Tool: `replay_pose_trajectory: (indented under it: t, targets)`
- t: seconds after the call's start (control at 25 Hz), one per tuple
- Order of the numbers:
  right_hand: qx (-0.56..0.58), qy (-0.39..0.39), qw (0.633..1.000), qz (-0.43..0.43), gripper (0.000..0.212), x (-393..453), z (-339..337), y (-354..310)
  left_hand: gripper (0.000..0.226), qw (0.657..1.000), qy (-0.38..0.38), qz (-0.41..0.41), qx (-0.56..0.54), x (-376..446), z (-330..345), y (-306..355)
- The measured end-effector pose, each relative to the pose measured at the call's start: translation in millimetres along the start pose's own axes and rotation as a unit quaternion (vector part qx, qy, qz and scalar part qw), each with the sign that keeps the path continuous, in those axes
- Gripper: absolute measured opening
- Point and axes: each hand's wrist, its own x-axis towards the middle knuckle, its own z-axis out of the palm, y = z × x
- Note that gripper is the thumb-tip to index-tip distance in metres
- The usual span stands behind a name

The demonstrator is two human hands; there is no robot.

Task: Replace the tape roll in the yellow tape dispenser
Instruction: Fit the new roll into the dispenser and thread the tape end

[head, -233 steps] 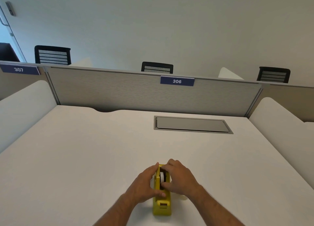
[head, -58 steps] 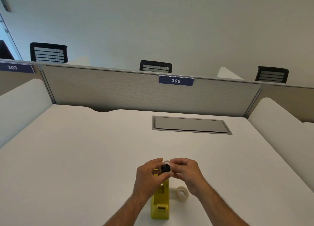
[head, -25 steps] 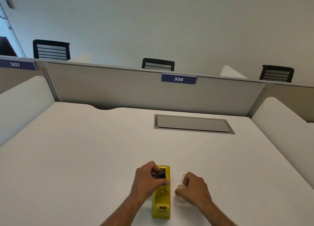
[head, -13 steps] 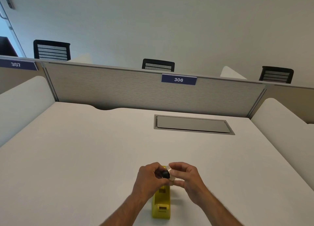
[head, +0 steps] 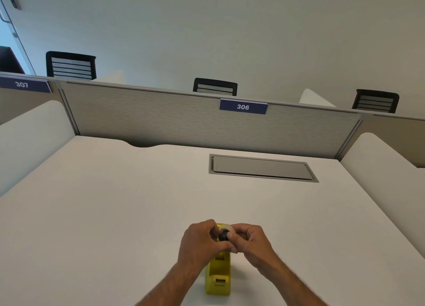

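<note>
Dispenser: yellow tape dispenser (head: 218, 275) stands on the worktop (head: 115, 213) at 6 o'clock, cradle empty.
Left hand (head: 200, 241): fingers pinched on the black hub (head: 222, 236).
Right hand (head: 250, 240): fingers closed round the tape roll (head: 228, 228), held just above the dispenser.
Technique: keep hub and roll square, press fully home before lowering.
Far: cable hatch (head: 262, 168) at 1 o'clock.

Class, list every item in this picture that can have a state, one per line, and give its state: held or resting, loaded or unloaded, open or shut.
left hand: closed on the black spool.
right hand: pinching the tape roll.
black spool: held above the dispenser, at the roll's centre.
tape roll: held in the air, not in the dispenser.
yellow tape dispenser: resting on the desk, cradle unloaded.
desk hatch: shut.
</note>
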Motion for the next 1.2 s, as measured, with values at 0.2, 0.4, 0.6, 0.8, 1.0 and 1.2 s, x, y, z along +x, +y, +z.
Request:
replay_pose_trajectory:
  t: [0.2,0.4,0.6,0.8,1.0,1.2]
  targets:
    - [0.059,-0.001,0.998,0.015,0.016,1.2,-3.3,2.2,0.037,0.985,0.012,-0.012,-0.173,-2.3,1.9,-7.4]
    - [0.08,-0.008,0.996,0.029,0.019,2.6,-3.8,4.1,0.036,0.969,-0.004,-0.041,-0.242,-3.2,3.3,-13.0]
    - [0.084,-0.037,0.996,0.014,0.028,1.4,-5.4,2.3,0.031,0.958,-0.021,-0.056,-0.281,-4.0,1.8,-11.2]
    - [0.058,-0.034,0.998,0.003,0.026,0.4,-5.2,1.1,0.033,0.946,-0.035,-0.074,-0.313,-2.5,2.7,-11.9]
    - [0.036,-0.017,0.999,-0.006,0.021,0.8,-0.9,-1.1,0.033,0.942,-0.024,-0.078,-0.326,0.6,4.5,-12.6]
    - [0.019,0.008,1.0,-0.007,0.02,3.3,4.4,2.0,0.035,0.944,0.005,-0.089,-0.318,1.7,9.2,-12.6]
